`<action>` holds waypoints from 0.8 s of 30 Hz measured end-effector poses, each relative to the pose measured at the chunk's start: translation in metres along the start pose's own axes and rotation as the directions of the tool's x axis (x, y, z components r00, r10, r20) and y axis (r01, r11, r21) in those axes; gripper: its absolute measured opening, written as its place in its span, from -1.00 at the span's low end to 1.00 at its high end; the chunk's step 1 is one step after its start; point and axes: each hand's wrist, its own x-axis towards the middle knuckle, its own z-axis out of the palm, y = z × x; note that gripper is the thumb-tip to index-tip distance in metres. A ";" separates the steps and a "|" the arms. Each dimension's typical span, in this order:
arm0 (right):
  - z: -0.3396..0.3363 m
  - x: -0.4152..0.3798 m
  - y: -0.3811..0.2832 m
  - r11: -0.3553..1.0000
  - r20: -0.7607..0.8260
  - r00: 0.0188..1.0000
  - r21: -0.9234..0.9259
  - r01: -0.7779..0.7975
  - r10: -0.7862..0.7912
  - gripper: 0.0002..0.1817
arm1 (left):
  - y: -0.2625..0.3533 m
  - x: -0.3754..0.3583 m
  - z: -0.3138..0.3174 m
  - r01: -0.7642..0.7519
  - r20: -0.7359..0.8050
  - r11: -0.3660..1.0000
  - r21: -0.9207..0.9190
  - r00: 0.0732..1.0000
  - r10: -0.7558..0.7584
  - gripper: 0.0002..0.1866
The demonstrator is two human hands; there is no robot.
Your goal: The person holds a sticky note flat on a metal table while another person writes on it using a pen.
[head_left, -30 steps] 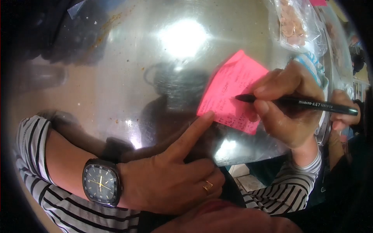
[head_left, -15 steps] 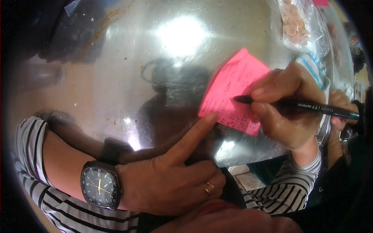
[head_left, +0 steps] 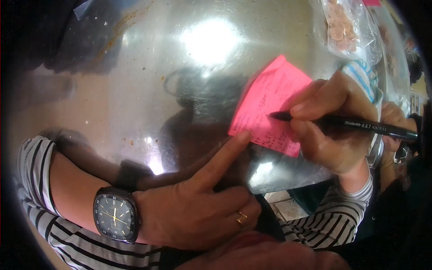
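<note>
A pink paper note [head_left: 270,96] with lines of handwriting lies at a slant on the shiny metal table [head_left: 148,103]. My right hand [head_left: 337,150] grips a black pen [head_left: 373,127] between thumb and fingers, its tip right at the writing near the note's middle. The side of this hand covers the note's right part. My left hand [head_left: 193,213] reaches in from the lower left. Its index finger is stretched out onto the note's lower left edge, while the other fingers curl loosely and hold nothing.
A clear plastic bag [head_left: 344,29] of pale brownish pieces lies at the upper right. Below it is a blue-and-white striped cloth [head_left: 362,78], partly behind my right hand. Another person's hand [head_left: 392,114] shows at the right edge. The table's near edge curves below the note.
The pen tip has shifted very slightly left and down over the note. My left hand and the note stay in place.
</note>
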 end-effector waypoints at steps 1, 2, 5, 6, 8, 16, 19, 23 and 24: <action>0.000 -0.001 0.000 1.000 -0.003 1.000 0.015 -0.006 0.006 -0.85 | 0.000 0.001 0.000 0.003 0.001 1.000 -0.004 1.000 -0.003 -0.94; 0.000 -0.001 0.000 1.000 -0.003 1.000 0.016 -0.007 0.007 -0.85 | 0.000 0.001 -0.001 0.008 0.002 1.000 -0.008 1.000 -0.008 -0.93; -0.001 0.000 0.000 1.000 0.001 1.000 0.020 -0.009 0.009 -0.84 | -0.001 0.000 -0.002 0.007 -0.011 0.999 -0.033 1.000 -0.008 -0.93; -0.001 0.001 0.000 0.999 0.010 1.000 0.046 -0.014 0.014 -0.83 | -0.001 -0.001 -0.002 0.009 -0.012 0.999 -0.032 1.000 -0.009 -0.93; -0.003 0.000 -0.001 0.997 0.016 1.000 0.069 -0.017 0.016 -0.82 | 0.000 0.000 -0.001 0.041 -0.027 0.997 -0.066 0.999 -0.043 -0.92; -0.004 0.005 0.000 0.994 0.092 0.990 0.004 0.106 -0.106 -0.82 | -0.001 -0.002 -0.004 0.035 -0.082 0.997 -0.064 0.996 -0.041 -0.87; -0.002 0.004 0.003 0.989 0.100 0.984 -0.003 0.148 -0.147 -0.83 | -0.001 -0.003 -0.003 0.043 -0.076 0.997 -0.069 0.996 -0.048 -0.87; 0.002 0.007 0.005 0.963 0.113 0.963 -0.086 0.257 -0.246 -0.82 | -0.002 -0.005 -0.001 0.036 -0.105 0.996 -0.079 0.994 -0.045 -0.88; 0.002 0.008 0.005 0.958 0.099 0.958 -0.072 0.277 -0.270 -0.83 | -0.002 -0.005 -0.001 0.037 -0.105 0.996 -0.080 0.993 -0.045 -0.88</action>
